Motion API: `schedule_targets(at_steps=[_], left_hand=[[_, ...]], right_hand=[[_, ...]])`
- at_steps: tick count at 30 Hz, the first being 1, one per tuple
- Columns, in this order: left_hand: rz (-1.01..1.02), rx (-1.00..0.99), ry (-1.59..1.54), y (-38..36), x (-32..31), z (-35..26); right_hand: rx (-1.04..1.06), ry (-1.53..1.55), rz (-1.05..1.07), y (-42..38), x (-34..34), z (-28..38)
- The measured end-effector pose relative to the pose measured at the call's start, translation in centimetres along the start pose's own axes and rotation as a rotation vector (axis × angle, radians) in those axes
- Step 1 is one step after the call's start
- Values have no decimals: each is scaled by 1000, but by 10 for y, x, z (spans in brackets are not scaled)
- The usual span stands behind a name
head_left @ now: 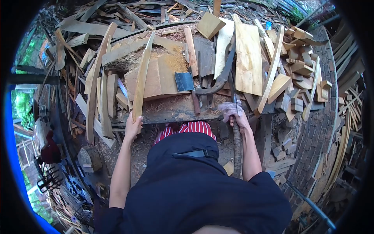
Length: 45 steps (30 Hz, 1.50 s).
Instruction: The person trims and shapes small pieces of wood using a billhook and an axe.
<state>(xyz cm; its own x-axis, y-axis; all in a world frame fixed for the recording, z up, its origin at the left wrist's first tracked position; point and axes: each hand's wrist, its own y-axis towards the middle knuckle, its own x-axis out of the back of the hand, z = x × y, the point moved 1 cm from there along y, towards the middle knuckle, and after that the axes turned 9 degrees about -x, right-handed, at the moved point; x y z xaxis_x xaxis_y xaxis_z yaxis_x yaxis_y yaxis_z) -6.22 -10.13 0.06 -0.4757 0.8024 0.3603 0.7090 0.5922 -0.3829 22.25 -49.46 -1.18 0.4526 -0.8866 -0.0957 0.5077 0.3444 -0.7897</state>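
My left hand (133, 125) is closed around the lower end of a long, curved wooden strip (142, 78), which points up and away over the workbench (171, 113). On the right, my right hand (237, 117) grips a pale cloth (229, 108) together with a long rod-like handle (237, 152) that runs down beside my body. A dark blade-like shape extends above that hand, but where it joins the handle is unclear. Between the hands lie a curved saw (224, 72) with a dark handle and a dark square sheet (184, 81).
Wide wooden boards (249, 58) lean at the back of the bench. Many cut blocks (302, 68) are piled at the right. Long strips (95, 85) stand at the left, near a log stump (90, 159). A blue-grey pole (311, 202) crosses the lower right.
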Motion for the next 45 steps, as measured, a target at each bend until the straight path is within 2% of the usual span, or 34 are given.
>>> schedule_targets(at_steps=[6,10,13,15,20,28,30,32,33,34,37,38,40,41,42,43,44,45], left_hand=[[50,40,-102,0,6,-11],[101,-15,-145,3,8,-3],[118,-16,-199,5,10,-5],[131,-5,-214,5,12,-4],[147,-10,-255,7,13,4],[221,5,-303,15,22,8],[220,10,-318,15,25,5],[214,21,-332,15,26,4],[231,44,-362,15,25,4],[242,67,-391,15,26,4],[188,25,-399,13,21,9],[181,9,-389,13,20,12],[165,-11,-387,9,21,18],[142,-32,-387,7,22,20],[147,-33,-382,4,23,21],[117,-48,-392,0,27,22],[87,-65,-400,-4,30,22],[93,-66,-391,-9,34,22]], right_hand=[[14,-133,8,-26,-35,12],[211,-242,-187,-17,-51,37],[251,-187,-239,-17,-54,50],[182,9,-218,-26,-55,53],[216,-31,-336,-61,-50,57],[632,-141,-763,-73,-23,91],[681,-238,-895,-80,-9,98],[782,-423,-1132,-77,14,96],[705,-387,-1165,-102,-12,104],[888,-581,-1382,-104,-17,102],[663,-481,-1148,-124,-44,101],[663,-479,-1148,-122,-55,97],[696,-481,-1052,-112,-70,81],[771,-577,-1063,-97,-74,69],[987,-657,-1084,-92,-93,61],[882,-577,-926,-102,-122,60],[680,-501,-773,-88,-129,50],[647,-510,-695,-80,-143,44]])
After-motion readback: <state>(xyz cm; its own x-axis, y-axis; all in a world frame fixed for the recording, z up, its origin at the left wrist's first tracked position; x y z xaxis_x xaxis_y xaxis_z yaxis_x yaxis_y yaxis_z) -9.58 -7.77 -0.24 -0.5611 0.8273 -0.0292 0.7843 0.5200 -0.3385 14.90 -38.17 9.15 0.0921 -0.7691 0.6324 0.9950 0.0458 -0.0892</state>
